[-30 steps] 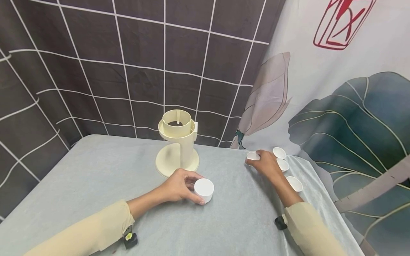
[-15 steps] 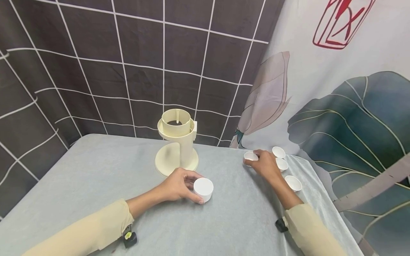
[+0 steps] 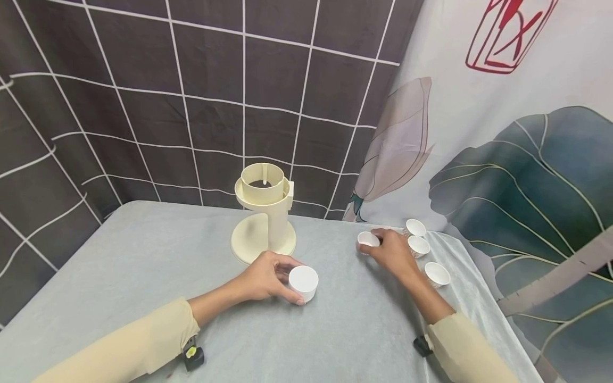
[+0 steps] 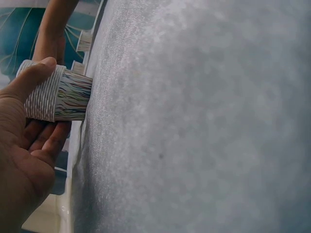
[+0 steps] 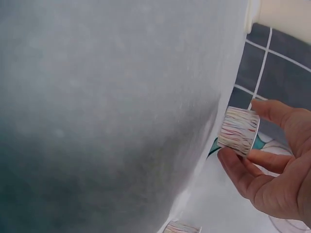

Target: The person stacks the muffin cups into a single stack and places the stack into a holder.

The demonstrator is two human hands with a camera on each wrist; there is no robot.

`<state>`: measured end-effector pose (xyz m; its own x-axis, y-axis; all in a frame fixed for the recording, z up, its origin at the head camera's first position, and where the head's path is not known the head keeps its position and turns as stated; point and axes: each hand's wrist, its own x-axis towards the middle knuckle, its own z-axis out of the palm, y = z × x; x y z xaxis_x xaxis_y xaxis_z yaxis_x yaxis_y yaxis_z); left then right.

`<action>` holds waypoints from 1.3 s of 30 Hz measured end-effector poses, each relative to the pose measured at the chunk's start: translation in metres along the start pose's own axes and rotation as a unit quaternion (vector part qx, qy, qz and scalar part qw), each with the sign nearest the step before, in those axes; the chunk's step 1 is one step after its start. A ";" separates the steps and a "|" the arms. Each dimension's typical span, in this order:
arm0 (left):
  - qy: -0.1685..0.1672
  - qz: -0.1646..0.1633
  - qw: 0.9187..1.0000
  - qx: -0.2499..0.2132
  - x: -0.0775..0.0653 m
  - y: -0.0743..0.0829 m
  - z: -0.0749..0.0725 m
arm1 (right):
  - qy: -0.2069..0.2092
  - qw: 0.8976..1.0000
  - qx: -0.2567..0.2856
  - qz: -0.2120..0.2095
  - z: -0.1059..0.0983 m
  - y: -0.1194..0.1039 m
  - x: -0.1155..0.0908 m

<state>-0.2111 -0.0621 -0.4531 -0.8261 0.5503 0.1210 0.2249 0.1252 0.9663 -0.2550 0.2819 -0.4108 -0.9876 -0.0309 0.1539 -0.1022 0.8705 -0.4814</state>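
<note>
Right hand (image 3: pixel 395 254): pinching a single paper cup (image 5: pixel 238 131) across opposite sides, thumb near the rim, fingers opposite
Left hand (image 3: pixel 263 279): curled round a stack of nested cups (image 4: pixel 46 94), thumb on one flank, fingers on the other, rims packed close

Step in hand, as judged: holding the single cup level while steadying the stack
Technique: squeeze lightly, just enough against slipping; probably thin-walled, so liable to oval or crease under a hard pinch; place thumb and fingers squarely opposite to avoid tipping; leave the mouth unobstructed; brace the stack without crushing the rims or leaning it

Position of single cup: at the fingertips of the right hand, on the side toward the left hand, mouth up, near the far edge of the cloth-covered table (image 3: pixel 345 319); contact between base and cloth: cannot tell
Position of stack: within the left hand's curve, on its right side, upright, well apart from the single cup

Farther out: far loose cup (image 3: pixel 414 227) and middle loose cup (image 3: pixel 419 246) just right of the right hand, near loose cup (image 3: pixel 437 274) beside the forearm, all mouth up; watch sleeve and wrist clearance there
Beyond the left hand: cream stand (image 3: pixel 276 229), upright, with ring-shaped top
</note>
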 end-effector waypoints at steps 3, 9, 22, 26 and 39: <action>0.000 -0.001 1.000 -0.004 0.000 0.000 0.000 | 0.001 1.000 0.000 -0.004 0.000 -0.004 -0.004; -0.003 0.001 1.000 -0.012 0.000 0.001 0.001 | -0.008 1.000 0.022 -0.016 0.001 -0.011 -0.012; -0.001 -0.003 1.000 -0.012 -0.001 0.000 0.001 | -0.005 0.998 0.032 -0.045 0.002 -0.029 -0.022; -0.003 -0.004 1.000 -0.015 0.000 0.000 0.001 | -0.008 0.998 0.036 -0.041 0.002 -0.034 -0.026; 0.001 0.000 1.000 -0.005 0.000 0.001 0.000 | -0.016 0.997 0.064 -0.051 0.001 -0.054 -0.031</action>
<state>-0.2107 -0.0618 -0.4517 -0.8272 0.5486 0.1218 0.2200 0.1167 0.9685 -0.2193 0.2352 -0.3908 -0.9745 -0.1335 0.1806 -0.2144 0.7927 -0.5707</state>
